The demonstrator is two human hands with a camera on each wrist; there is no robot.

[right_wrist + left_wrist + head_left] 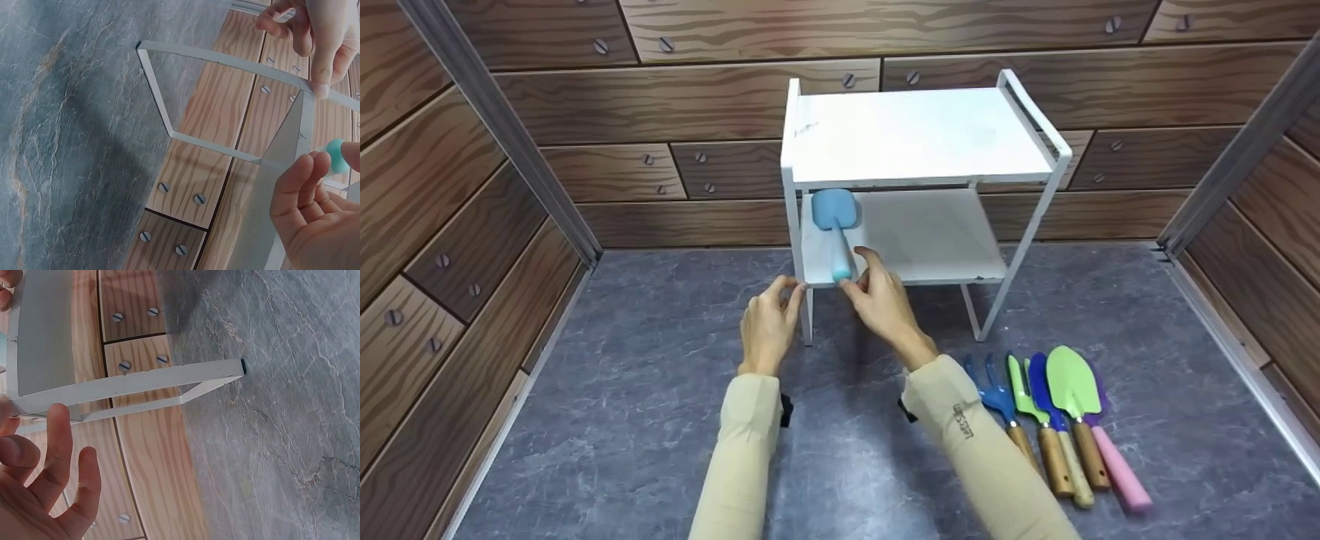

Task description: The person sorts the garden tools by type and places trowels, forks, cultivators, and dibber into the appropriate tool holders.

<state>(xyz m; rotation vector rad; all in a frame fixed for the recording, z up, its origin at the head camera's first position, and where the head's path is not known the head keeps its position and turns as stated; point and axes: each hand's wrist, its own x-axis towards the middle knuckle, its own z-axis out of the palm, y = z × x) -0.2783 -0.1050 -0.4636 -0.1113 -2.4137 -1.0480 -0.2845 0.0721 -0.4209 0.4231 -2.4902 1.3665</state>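
Blue trowel (835, 214) lies on the lower shelf (930, 232) of a two-tier white rack (922, 139), at that shelf's left end, blade far, pale handle (841, 255) pointing near, teal butt end (841, 276) at the near edge.

Right hand (885, 304) is at the butt: thumb against the teal end, index finger bent and apart from the handle on its right side. Other fingers curl in close; can't tell whether they grasp the handle or have released it. Left hand (767, 326) grasps the rack's near-left post at lower-shelf height, thumb and index finger pinching, remaining fingers off it.

Handling, judged by look: trowel is probably light, stiff, not fragile. Handle looks smooth, so could be a bit slippery, and would likely swivel if pinched only at the butt. Best hold: mid-handle, thumb one side, fingers the other; blade is wide and flat, poorer grip. Rack looks thin-framed and rigid, maybe light enough to shift if bumped; post is a good place to steady it.

Near right on the gray marbled tabletop (660, 420), side by side: blue fork (999, 401), green fork (1039, 415), dark blue trowel (1058, 422), green trowel (1072, 379), pink-handled tool (1121, 469), its purple head mostly covered.
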